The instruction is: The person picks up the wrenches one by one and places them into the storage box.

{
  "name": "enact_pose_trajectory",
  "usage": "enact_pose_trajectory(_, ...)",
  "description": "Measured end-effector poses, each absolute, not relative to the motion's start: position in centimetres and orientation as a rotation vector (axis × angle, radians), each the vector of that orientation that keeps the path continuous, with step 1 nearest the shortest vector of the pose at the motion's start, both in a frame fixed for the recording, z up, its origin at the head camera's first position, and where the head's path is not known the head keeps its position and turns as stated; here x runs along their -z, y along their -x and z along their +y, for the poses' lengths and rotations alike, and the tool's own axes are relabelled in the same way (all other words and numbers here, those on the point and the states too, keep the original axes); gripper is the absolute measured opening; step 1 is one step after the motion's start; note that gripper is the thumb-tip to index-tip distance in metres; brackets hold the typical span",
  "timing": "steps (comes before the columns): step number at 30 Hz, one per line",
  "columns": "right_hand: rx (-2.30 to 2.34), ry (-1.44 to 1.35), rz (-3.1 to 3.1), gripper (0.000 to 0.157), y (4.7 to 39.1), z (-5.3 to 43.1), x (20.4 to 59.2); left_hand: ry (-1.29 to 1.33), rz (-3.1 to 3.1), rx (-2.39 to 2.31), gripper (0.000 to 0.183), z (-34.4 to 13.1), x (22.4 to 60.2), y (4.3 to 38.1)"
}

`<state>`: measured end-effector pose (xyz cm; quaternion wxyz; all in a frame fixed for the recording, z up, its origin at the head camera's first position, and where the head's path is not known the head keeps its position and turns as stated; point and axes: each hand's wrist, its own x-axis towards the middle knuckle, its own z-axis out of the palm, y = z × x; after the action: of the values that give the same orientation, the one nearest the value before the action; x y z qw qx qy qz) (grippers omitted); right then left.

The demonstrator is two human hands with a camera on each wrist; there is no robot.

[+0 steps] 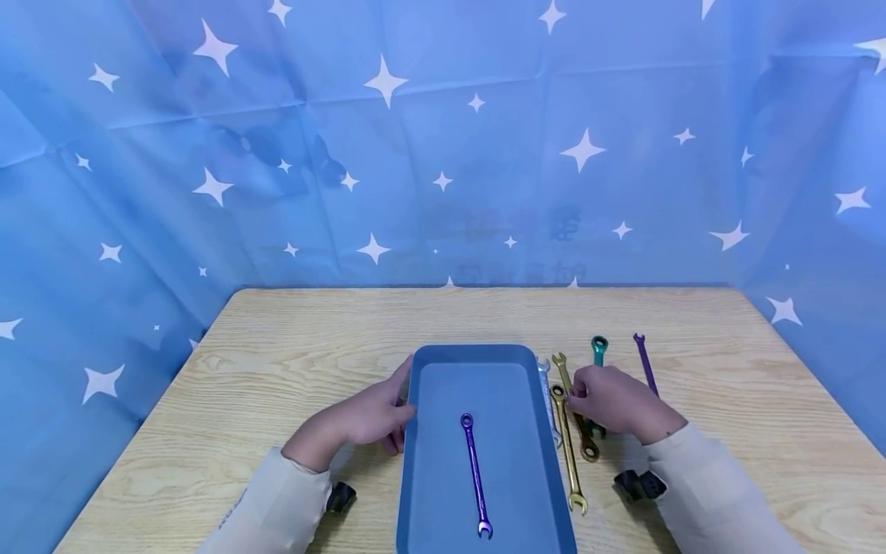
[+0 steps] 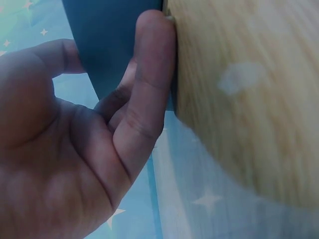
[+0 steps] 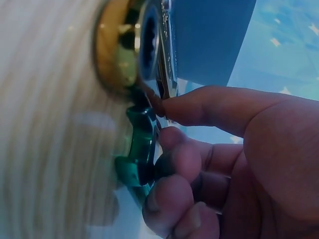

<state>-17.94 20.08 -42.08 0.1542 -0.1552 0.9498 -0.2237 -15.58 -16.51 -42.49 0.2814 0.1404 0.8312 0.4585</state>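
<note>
My left hand holds the left side of a blue tray, thumb at the rim and fingers against the outer wall. Inside the tray lies a purple combination wrench. To the tray's right, my right hand pinches the shaft of a gold combination wrench with thumb and fingertips; its ring end shows in the right wrist view. Under that hand lies a green wrench, its middle hidden and its open end close to the fingers.
Another gold wrench and a silver wrench lie between tray and right hand. Farther right is a second purple wrench, partly hidden by the hand. Blue star-patterned cloth surrounds the wooden table.
</note>
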Motion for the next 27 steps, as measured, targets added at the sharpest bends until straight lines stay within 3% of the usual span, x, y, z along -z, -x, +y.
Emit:
enact_pose_trajectory(12, 0.646, 0.429, 2.71, 0.044, 18.0, 20.11, 42.25, -0.373, 2.236, -1.239, 0.083, -16.39, 42.65, 15.59)
enact_pose_trajectory(27, 0.622, 0.423, 2.677, 0.046, 17.96, 20.01, 42.23, -0.381, 2.232, -1.226, 0.083, -16.47, 42.81, 15.74)
